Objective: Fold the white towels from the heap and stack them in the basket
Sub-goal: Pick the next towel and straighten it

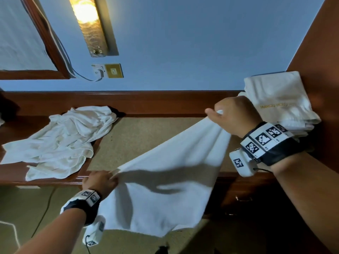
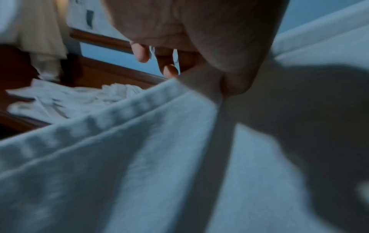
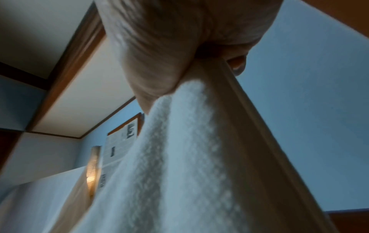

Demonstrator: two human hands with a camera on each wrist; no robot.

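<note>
- The person is holding one white towel (image 1: 161, 180) spread in the air between both hands, over the near edge of the worktop (image 1: 139, 136); its lower part is hanging free below that edge.
- The left hand (image 1: 100, 182) is pinching one top corner between thumb and fingers, low and by the near edge; the left wrist view is showing the hem running away from that pinch.
- The right hand (image 1: 233, 116) is gripping the other top corner in a closed fist, higher up and toward the right end of the worktop.
- The cloth is sagging and creasing between the two grips, so I am judging it soft, limp and light, with a thick nap that should not slip.
- It looks best taken at the corners along the hem, where it is hanging square.
- The heap of unfolded towels (image 1: 60, 140) is lying at the left end of the worktop.
- A stack of folded towels (image 1: 280, 101) is sitting at the far right corner; I cannot tell whether a basket is under it.
</note>
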